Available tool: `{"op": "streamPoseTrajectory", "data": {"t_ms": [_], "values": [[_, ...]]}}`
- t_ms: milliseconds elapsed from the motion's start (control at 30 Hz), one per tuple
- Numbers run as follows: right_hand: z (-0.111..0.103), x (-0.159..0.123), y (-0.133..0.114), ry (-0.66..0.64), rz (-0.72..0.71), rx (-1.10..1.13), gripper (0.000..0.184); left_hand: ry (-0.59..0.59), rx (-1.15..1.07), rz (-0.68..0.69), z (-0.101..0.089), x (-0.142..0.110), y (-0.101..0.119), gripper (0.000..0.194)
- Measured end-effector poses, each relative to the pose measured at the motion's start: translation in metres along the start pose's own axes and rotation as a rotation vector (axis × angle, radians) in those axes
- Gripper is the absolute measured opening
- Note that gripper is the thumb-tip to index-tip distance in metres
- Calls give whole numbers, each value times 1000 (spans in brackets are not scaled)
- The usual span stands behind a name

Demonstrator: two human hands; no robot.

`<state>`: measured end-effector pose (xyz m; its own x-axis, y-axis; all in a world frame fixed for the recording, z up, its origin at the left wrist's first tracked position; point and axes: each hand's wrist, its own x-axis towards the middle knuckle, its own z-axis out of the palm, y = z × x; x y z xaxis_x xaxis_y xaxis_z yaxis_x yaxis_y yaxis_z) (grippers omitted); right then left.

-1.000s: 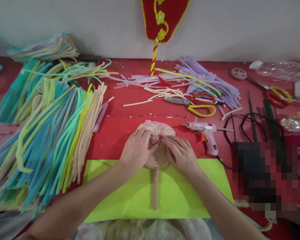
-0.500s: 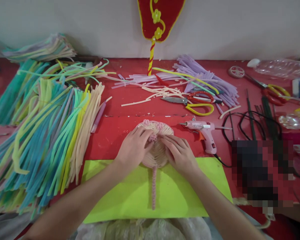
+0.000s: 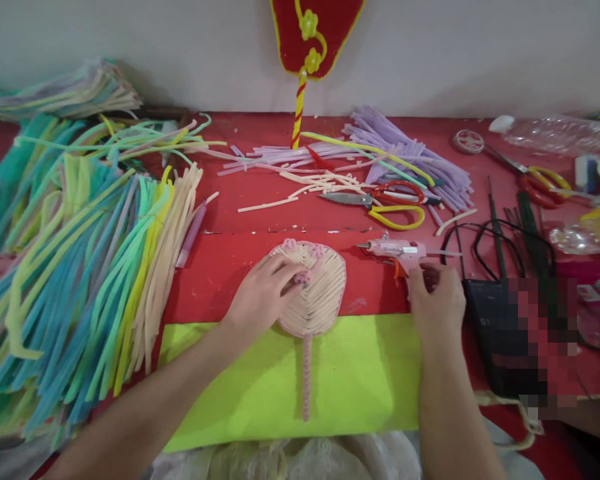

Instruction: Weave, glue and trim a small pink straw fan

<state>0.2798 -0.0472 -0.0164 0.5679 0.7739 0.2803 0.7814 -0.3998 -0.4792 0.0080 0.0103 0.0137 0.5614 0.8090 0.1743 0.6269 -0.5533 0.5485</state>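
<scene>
A round fan [image 3: 320, 293] woven of cream pipe cleaners lies on the table, its pink twisted handle pointing toward me over a yellow-green sheet [image 3: 365, 387]. Two pink flowers sit along its top edge. My left hand [image 3: 263, 287] rests over the fan's left side, fingertips closed on a small pink pipe-cleaner flower [image 3: 303, 276]. Off to the right, my right hand [image 3: 437, 300] has its fingers curled round the handle of a pink glue gun [image 3: 395, 249]. The gun lies on its side, nozzle to the left; my hand hides most of its grip.
Bundles of coloured pipe cleaners [image 3: 95, 267] cover the left side. Behind the fan lie scissors [image 3: 350, 199] and purple pipe cleaners [image 3: 410, 153]. A red fan [image 3: 320, 33] stands at the back. Black cable [image 3: 500, 233], a dark device [image 3: 490, 333] and a plastic bottle [image 3: 555, 137] are at right.
My right hand has left the fan and moved right onto the glue gun's handle. My left hand stays at the pink flower. The view has shifted slightly.
</scene>
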Motion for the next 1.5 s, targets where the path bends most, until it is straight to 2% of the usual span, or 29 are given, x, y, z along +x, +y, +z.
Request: {"op": "streamPoseTrajectory", "data": {"t_ms": [67,167,367,500,600,667,800,900,1200,1333,1500], "values": [[4,1,1,-51,-50,-19,44,9,3,20,-1,1,0,16],[6,1,2,-51,-95,-29,48,-1,40,63,-2,2,2,15],[-5,-12,-15,48,5,15,49,-45,155,96,-3,1,6,19],[-8,-29,-35,-79,-37,24,46,-16,145,89,-3,1,5,19],[-6,-40,-43,-157,-89,8,58,-29,128,99,-5,2,4,18],[-5,-46,-45,-177,-92,5,62,-68,144,123,-7,4,4,19],[-4,-50,-47,-233,-34,-20,54,-124,234,152,-8,5,5,23],[-5,-50,-49,-210,-16,-29,52,-139,277,192,-8,6,3,24],[0,-59,-51,-135,-85,0,51,-127,62,124,-14,14,-6,25],[2,-62,-52,-139,-108,9,48,-151,-51,55,-18,17,-6,24],[3,-62,-52,-159,-121,13,44,-164,-89,24,-20,20,-7,23]]}}
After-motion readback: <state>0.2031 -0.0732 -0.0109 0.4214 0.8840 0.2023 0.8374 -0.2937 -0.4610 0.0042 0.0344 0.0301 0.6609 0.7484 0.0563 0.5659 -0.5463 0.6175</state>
